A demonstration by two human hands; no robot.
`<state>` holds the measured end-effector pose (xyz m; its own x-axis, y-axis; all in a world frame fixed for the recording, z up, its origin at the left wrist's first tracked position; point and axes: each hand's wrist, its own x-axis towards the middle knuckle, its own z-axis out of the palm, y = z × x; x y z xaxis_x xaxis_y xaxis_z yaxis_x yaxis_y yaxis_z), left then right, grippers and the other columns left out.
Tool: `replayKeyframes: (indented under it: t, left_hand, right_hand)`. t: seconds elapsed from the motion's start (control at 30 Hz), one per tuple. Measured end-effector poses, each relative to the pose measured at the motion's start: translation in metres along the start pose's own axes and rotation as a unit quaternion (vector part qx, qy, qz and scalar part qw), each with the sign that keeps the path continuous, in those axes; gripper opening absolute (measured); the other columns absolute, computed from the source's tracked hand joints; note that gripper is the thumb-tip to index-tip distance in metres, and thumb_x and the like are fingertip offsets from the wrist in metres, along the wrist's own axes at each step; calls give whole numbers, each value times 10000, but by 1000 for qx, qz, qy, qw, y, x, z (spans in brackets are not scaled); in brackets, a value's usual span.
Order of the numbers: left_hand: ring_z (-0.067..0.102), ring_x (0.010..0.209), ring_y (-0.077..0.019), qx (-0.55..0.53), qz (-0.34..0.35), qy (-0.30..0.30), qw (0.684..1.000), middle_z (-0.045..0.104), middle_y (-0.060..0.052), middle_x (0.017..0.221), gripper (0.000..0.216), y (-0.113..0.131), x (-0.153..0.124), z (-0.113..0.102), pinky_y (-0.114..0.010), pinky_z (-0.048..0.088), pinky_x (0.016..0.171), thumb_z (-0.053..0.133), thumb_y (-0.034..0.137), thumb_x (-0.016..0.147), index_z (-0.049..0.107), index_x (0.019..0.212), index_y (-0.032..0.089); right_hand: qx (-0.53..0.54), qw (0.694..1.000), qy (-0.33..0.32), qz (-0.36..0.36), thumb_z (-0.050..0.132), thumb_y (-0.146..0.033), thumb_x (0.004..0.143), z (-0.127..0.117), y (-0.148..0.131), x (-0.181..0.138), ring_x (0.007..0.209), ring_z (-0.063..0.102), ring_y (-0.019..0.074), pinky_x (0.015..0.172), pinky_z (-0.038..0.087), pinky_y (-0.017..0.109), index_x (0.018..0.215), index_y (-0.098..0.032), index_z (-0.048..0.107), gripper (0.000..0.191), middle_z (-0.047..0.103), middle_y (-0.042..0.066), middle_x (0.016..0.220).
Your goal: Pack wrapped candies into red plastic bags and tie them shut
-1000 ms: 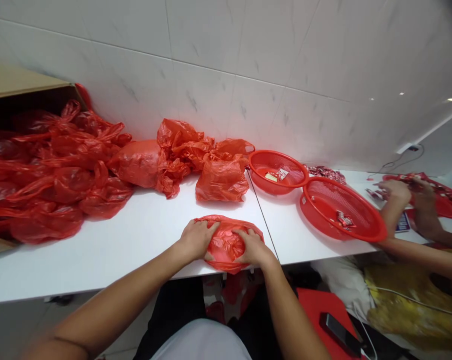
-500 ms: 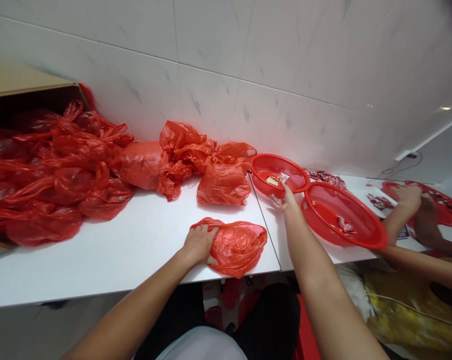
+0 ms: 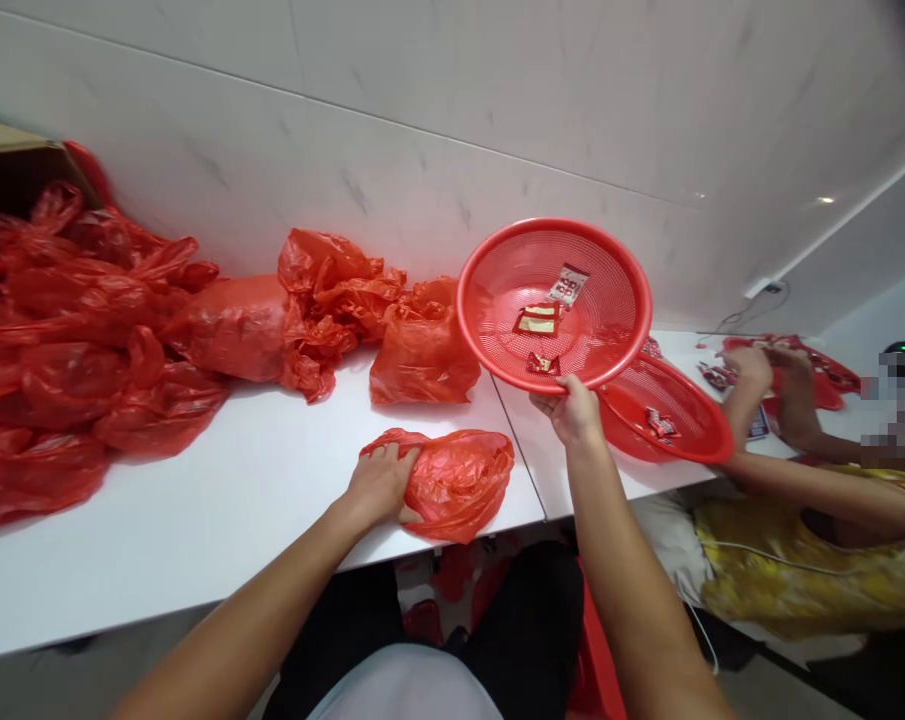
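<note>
My left hand grips the left edge of a red plastic bag that lies with its mouth open on the white table. Raised off the table and tilted towards me, a red mesh basket is held at its near rim by my right hand. Inside that basket lie a white-and-red packet, a yellowish packet with dark red edges and a small red wrapped piece. Behind the open bag stands another red plastic bag.
A second red basket with a few small packets rests on the white table. Filled red bags heap up at the left beside a cardboard box. At right, a co-worker's hands are over red trays.
My right hand has taken hold of the farther mesh basket and lifted it off the table, tilting it towards me. My left hand stays on the bag. The view has shifted slightly right.
</note>
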<state>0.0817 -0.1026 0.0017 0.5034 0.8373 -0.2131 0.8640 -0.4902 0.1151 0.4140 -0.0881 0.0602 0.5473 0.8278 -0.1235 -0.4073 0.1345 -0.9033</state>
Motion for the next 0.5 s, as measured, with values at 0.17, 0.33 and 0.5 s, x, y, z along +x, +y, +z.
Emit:
replayKeyframes:
  t: [0.17, 0.33, 0.5]
  left_hand:
    - [592, 1265, -465, -6, 10, -5, 1000, 528, -268, 1437, 1156, 4, 16, -12, -497, 487, 1044, 950, 504, 567, 463, 1552, 145]
    - [553, 1332, -449, -33, 27, 18, 999, 504, -275, 1474, 1089, 4, 24, -14, -485, 465, 1084, 966, 451, 573, 496, 1498, 118]
    - [528, 1378, -422, -73, 25, 77, 994, 511, -272, 1494, 933, 3, 24, -9, -463, 415, 1160, 900, 455, 697, 507, 1460, 88]
  right_hand:
    - [-68, 994, -8, -85, 695, -271, 683, -21, 14, -44, 629, 678, 177, 634, 647, 356, 774, -191, 579, 168, 659, -26, 668]
    - [-168, 974, 18, -150, 735, -301, 684, -34, 41, -65, 834, 697, 223, 825, 622, 360, 799, -185, 649, 184, 721, 16, 785]
    - [-236, 953, 14, -190, 727, -354, 719, -39, 66, -73, 1217, 665, 317, 1132, 513, 482, 904, -234, 711, 221, 771, 98, 1102]
